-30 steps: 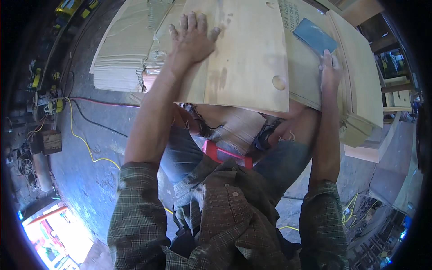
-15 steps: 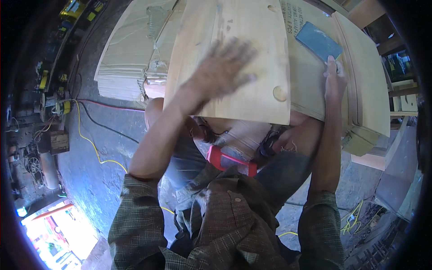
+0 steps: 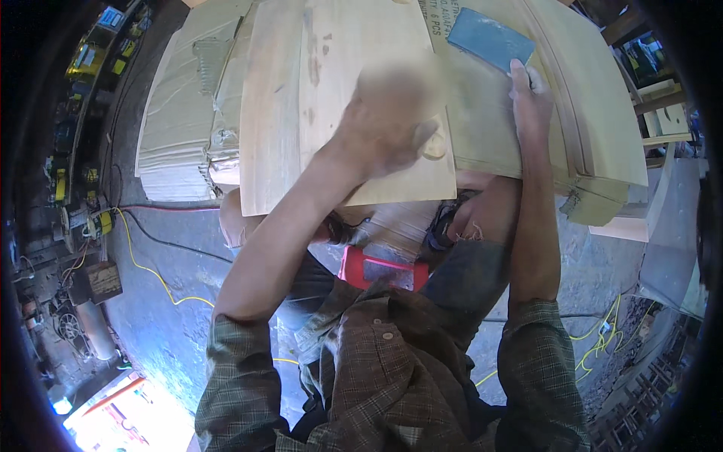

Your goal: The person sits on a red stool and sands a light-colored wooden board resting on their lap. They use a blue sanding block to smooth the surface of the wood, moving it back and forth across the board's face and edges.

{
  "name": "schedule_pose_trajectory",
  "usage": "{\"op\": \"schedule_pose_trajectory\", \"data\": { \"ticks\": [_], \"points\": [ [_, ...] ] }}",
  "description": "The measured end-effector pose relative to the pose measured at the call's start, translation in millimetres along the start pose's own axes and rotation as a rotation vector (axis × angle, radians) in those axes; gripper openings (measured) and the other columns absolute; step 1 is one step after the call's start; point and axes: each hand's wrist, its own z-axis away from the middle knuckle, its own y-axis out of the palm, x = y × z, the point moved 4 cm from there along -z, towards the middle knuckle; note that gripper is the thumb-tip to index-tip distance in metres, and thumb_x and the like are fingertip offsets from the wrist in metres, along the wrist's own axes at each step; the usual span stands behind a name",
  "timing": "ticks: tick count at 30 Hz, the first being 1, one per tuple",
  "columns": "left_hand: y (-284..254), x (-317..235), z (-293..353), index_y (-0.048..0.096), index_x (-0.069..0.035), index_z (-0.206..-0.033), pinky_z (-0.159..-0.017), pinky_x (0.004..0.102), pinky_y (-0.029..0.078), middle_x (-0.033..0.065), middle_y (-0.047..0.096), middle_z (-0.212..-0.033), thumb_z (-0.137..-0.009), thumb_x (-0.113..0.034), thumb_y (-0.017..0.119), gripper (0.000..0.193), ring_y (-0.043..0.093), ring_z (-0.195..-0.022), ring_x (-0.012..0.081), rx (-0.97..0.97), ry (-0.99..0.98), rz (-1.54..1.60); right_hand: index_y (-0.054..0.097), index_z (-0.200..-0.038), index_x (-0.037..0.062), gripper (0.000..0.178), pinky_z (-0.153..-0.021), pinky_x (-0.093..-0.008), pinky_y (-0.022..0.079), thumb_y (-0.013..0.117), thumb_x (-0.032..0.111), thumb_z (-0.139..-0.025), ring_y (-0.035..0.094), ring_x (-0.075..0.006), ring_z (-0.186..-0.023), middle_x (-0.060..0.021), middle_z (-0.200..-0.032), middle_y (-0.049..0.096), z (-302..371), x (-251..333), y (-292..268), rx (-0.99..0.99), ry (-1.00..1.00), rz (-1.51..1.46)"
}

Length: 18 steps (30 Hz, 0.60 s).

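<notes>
A pale wooden panel [image 3: 275, 113] lies over flattened cardboard in front of me, its near edge above my knees. My left hand [image 3: 384, 124] reaches across the panel, beside a round mark [image 3: 434, 148] near its right edge. The fingers are smeared by motion, and only the thumb shows fairly clearly. To the right of the panel, my right hand [image 3: 532, 102] is closed on the near corner of a flat blue sanding block [image 3: 491, 39], thumb on top. The block is over the printed cardboard [image 3: 482, 120].
More cardboard [image 3: 177, 113] extends left of the panel, and boards [image 3: 602, 98] are stacked at the right. A red object [image 3: 352, 267] stands on the floor between my legs. Yellow cord [image 3: 162, 275] runs over the floor at left; tools and machinery line that side.
My left hand has moved across the panel towards its right edge, and its fingers have blurred. The right hand still holds the block. The whole view has shifted slightly.
</notes>
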Motion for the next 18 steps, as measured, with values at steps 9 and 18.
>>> {"op": "schedule_pose_trajectory", "data": {
  "ticks": [9,18],
  "points": [
    [7.5,12.2,-55.7,0.057,-0.010,-0.123,-0.094,0.0490,0.044,0.0093,0.055,-0.128,-0.096,-0.031,0.050,0.035,0.052,-0.116,0.0322,-0.163,-0.041,-0.056,0.062,-0.089,-0.0023,0.042,-0.071,-0.0356,0.045,0.057,0.040,-0.091,0.052,-0.0219,-0.069,-0.0139,-0.072,0.057,3.9,10.2,3.3,0.015,0.011,0.001],
    [-0.4,-11.7,-9.0,0.058,-0.009,-0.126,-0.098,0.0484,0.043,0.0142,0.052,-0.132,-0.094,-0.029,0.057,0.038,0.047,-0.121,0.0377,-0.268,0.109,0.053,0.060,-0.088,-0.0028,0.041,-0.069,-0.0350,0.044,0.058,0.038,-0.091,0.049,-0.0198,-0.067,-0.0134,-0.069,0.054,10.5,19.1,1.9,-0.011,-0.012,-0.067]
  ]
}}
